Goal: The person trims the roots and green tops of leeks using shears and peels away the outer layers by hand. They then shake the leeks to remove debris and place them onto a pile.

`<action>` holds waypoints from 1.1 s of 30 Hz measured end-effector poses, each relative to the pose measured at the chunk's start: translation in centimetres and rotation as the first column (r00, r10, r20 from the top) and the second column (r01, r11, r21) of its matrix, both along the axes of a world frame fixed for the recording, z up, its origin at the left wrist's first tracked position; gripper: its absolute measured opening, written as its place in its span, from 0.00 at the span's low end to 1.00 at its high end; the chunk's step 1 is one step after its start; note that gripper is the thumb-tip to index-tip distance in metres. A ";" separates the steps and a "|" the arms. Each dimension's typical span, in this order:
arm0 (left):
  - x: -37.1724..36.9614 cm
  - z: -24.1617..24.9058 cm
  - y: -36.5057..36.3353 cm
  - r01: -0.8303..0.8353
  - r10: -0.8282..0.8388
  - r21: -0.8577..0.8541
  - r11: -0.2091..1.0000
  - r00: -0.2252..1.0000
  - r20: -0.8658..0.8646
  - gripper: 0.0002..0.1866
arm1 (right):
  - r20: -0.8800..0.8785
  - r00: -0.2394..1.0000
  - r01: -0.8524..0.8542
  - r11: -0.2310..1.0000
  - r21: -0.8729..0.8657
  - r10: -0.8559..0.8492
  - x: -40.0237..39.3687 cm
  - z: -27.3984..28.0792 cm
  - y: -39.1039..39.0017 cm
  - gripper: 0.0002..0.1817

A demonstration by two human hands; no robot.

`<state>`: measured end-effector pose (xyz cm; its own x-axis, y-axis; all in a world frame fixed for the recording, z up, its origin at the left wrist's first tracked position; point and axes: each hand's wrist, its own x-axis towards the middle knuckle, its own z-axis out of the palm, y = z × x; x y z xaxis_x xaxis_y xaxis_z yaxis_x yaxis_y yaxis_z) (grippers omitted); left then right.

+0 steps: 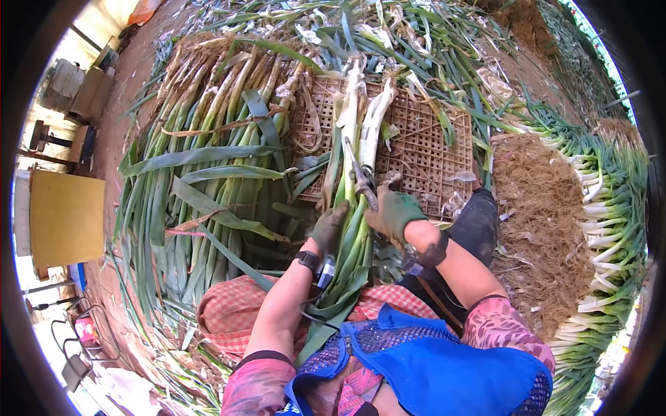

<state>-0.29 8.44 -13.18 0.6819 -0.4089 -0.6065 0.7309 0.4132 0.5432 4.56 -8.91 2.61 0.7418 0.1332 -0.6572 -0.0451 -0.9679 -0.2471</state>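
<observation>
Several leeks lie lengthwise in front of me, white ends pointing away and green leaves running back over my lap. My left hand, in a dark, dirty glove, is closed around their green part. My right hand, in a green glove, grips what looks like a pair of scissors. Their blade points away from me and lies along the leek stalks. Part of the handle is hidden by the right fingers. Beneath the white ends is a brown plastic crate with a perforated top.
A large heap of untrimmed leeks with roots lies to the left. On the right, a mound of cut roots sits beside a long row of cleaned leeks. Leaf scraps cover the ground behind the crate. A yellow board stands far left.
</observation>
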 end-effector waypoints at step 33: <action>8.0 12.6 11.9 -0.052 -0.388 0.980 -0.194 0.921 -0.028 0.19 | 0.161 0.987 0.013 0.995 -0.100 0.003 3.7 -4.4 -2.0 0.33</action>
